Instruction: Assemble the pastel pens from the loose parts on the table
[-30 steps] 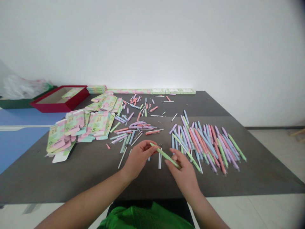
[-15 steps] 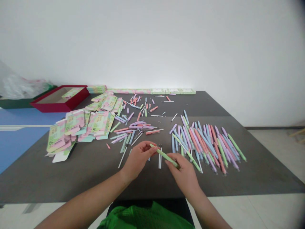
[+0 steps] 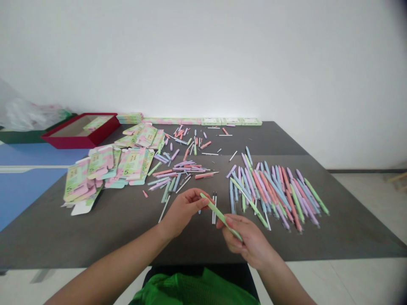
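A light green pen (image 3: 218, 213) slants between my two hands above the front of the table. My left hand (image 3: 188, 207) pinches its upper end with the fingertips. Lower down the barrel, my right hand (image 3: 243, 237) is closed round it. Under the pen, two white refills (image 3: 214, 217) lie side by side on the table. To the right spreads a big pile of pastel pens (image 3: 270, 190) in green, blue, purple and coral. Loose pen barrels (image 3: 178, 169), caps and refills are scattered beyond my left hand.
Flattened printed cartons (image 3: 127, 165) overlap on the table's left side. A red box lid (image 3: 73, 142) and a plastic bag (image 3: 30, 115) are at the far left. Small packed boxes (image 3: 230, 121) line the back edge against the wall.
My right hand has moved down and slightly right along the green pen, turning so that more of the barrel shows. My left hand keeps its pinch in nearly the same place.
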The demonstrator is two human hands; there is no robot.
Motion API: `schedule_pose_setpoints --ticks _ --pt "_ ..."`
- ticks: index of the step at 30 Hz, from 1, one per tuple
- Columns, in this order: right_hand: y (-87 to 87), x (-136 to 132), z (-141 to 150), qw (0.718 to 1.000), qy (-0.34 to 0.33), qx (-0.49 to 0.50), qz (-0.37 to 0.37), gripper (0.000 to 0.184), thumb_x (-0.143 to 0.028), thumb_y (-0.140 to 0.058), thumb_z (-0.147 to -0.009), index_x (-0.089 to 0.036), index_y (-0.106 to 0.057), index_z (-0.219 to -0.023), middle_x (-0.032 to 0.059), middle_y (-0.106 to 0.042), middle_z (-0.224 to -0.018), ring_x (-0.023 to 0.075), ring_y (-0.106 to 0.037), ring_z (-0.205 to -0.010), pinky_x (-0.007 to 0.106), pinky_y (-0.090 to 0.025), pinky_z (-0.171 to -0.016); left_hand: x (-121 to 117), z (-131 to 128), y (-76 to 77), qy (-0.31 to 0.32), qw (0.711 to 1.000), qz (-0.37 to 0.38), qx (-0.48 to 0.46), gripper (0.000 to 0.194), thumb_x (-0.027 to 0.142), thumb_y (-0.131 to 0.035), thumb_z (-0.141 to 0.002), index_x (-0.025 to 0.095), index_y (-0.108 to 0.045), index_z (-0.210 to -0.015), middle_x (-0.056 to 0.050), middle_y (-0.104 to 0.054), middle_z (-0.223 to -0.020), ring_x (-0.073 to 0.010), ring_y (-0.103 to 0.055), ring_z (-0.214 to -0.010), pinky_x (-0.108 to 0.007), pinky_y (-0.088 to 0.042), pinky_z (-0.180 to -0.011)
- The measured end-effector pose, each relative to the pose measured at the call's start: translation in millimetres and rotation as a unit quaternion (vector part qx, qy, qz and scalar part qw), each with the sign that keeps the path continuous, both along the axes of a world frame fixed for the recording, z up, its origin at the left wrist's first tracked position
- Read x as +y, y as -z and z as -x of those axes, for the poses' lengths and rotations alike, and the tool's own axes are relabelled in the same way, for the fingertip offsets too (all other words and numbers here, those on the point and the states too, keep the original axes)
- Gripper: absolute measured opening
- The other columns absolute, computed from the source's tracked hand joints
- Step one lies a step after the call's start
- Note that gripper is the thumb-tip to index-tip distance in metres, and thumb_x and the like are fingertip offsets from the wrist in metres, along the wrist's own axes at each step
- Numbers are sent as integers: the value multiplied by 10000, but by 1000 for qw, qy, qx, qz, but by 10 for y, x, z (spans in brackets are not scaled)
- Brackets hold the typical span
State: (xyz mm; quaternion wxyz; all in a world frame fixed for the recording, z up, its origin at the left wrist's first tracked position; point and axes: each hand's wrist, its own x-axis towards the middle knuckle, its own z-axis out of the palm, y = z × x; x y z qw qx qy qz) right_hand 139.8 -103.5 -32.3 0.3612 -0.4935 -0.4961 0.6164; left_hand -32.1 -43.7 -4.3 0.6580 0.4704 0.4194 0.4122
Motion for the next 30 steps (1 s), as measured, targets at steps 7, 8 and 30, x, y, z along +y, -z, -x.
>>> schedule_pose_setpoints --ticks 7,8,30 --pt "40 19 21 988 95 -63 -100 254 -419 -559 -776 -201 -650 -870 14 -517 -645 126 -449 -548 217 -327 -463 -21 -8 13 -23 999 -6 28 171 298 -668 -712 161 -627 -806 -32 -693 -797 -139 -613 -744 -253 -459 -707" --pt "46 12 24 998 52 -5 -43 298 -448 -510 -806 -186 -642 -860 -18 -448 -557 99 -368 -450 206 -274 -408 -23 -6 14 -11 1000 -9 18 168 295 -669 -711 160 -625 -802 -31 -692 -791 -135 -609 -731 -248 -457 -695" --pt "55 28 43 992 43 100 62 305 -457 -556 -779 -163 -584 -704 -69 -375 -474 51 -256 -377 189 -173 -377 -2 -14 45 11 1000 -9 25 160 274 -666 -707 140 -608 -773 -26 -679 -747 -116 -578 -659 -223 -435 -618"
